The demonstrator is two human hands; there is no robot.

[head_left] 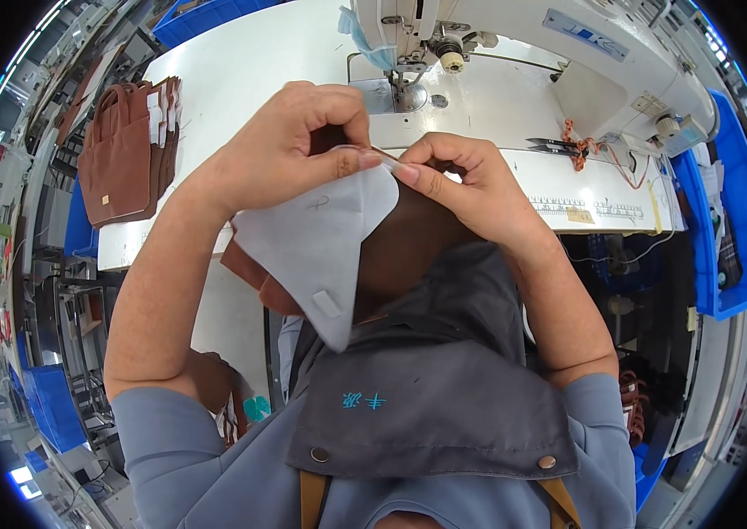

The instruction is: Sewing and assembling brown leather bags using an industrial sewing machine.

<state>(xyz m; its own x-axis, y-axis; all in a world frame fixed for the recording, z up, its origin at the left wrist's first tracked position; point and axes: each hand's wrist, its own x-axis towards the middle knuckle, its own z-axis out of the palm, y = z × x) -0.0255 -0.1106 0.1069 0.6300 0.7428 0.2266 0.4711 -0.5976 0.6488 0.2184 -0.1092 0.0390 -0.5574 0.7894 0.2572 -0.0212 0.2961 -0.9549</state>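
Note:
Between my hands hangs a brown leather-like bag piece with a pale grey lining flap turned outward; a small white tab sits low on the flap. My left hand pinches the upper edge of the piece between thumb and bent fingers. Right beside it, my right hand pinches the same edge, the thumbs almost meeting. The piece is held above my lap, just in front of the sewing machine's needle area, apart from it. Part of the piece's brown side is hidden behind the lining.
A stack of brown handled bag pieces lies at the table's left. Black-bladed thread snips with orange cord rest right of the machine, behind a ruler strip. A blue bin stands at the far right. The table's front edge is close.

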